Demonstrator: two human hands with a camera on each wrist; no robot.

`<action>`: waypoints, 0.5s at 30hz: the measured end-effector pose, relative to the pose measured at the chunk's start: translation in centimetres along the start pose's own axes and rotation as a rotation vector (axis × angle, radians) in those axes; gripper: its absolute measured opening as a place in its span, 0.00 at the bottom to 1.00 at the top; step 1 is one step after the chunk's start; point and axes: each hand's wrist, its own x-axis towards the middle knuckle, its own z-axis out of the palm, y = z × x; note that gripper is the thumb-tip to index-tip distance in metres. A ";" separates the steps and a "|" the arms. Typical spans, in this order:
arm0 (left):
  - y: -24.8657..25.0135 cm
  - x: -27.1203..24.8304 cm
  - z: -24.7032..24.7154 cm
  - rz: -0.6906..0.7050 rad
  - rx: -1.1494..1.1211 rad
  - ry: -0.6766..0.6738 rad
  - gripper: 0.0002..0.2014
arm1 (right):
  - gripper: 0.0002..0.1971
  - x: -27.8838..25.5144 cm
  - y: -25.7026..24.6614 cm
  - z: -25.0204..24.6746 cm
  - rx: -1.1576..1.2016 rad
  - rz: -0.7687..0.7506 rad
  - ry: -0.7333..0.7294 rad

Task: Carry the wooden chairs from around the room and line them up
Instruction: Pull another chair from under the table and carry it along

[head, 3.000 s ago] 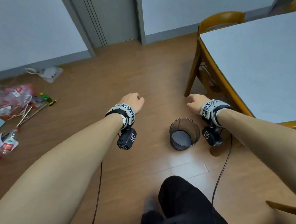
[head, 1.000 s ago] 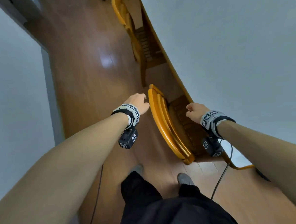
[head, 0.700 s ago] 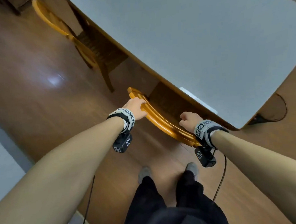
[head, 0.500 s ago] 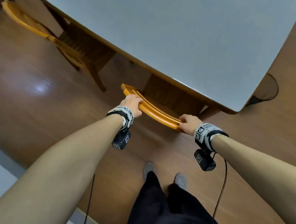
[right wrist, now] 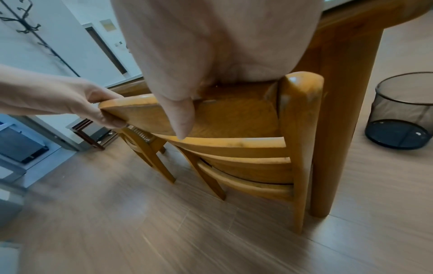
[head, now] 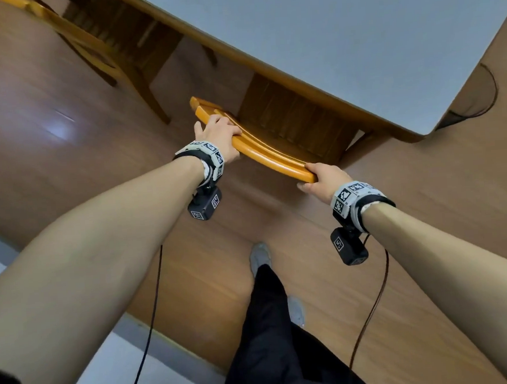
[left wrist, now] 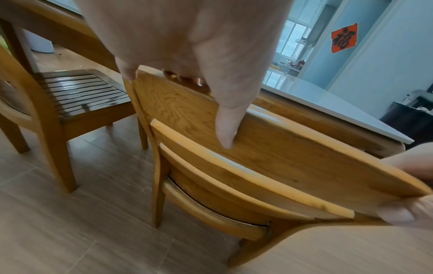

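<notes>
A wooden chair point(head: 269, 156) stands tucked under the white-topped table point(head: 355, 34), its slatted seat hidden beneath the table edge. My left hand point(head: 221, 134) grips the left part of its curved top rail, thumb on the near face point(left wrist: 225, 122). My right hand point(head: 320, 176) grips the rail's right end beside the corner post point(right wrist: 300, 103). A second wooden chair point(head: 86, 44) stands further left along the same table side, also seen as the slatted-seat chair point(left wrist: 77, 96) in the left wrist view.
The thick round table leg point(right wrist: 335, 129) stands right behind the chair's right post. A dark mesh bin point(right wrist: 403, 111) sits on the floor to the right. A wall base point(head: 154, 342) runs close behind my feet point(head: 259, 256). Wrist cables hang from both arms.
I turned from the doorway to the table. Both hands, earlier free, came onto the chair's top rail and now grip it, the right hand sliding out to the rail's right end.
</notes>
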 end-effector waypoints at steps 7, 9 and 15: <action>1.5 -3.8 1.7 -0.059 -0.035 0.028 0.27 | 0.19 -1.0 1.9 1.4 -0.070 -0.090 -0.012; 2.3 -5.8 2.8 -0.109 -0.060 0.041 0.28 | 0.19 -1.7 2.8 1.7 -0.094 -0.129 -0.028; 7.2 -13.6 7.5 -0.281 -0.158 0.083 0.27 | 0.17 -4.9 7.3 3.1 -0.222 -0.283 -0.064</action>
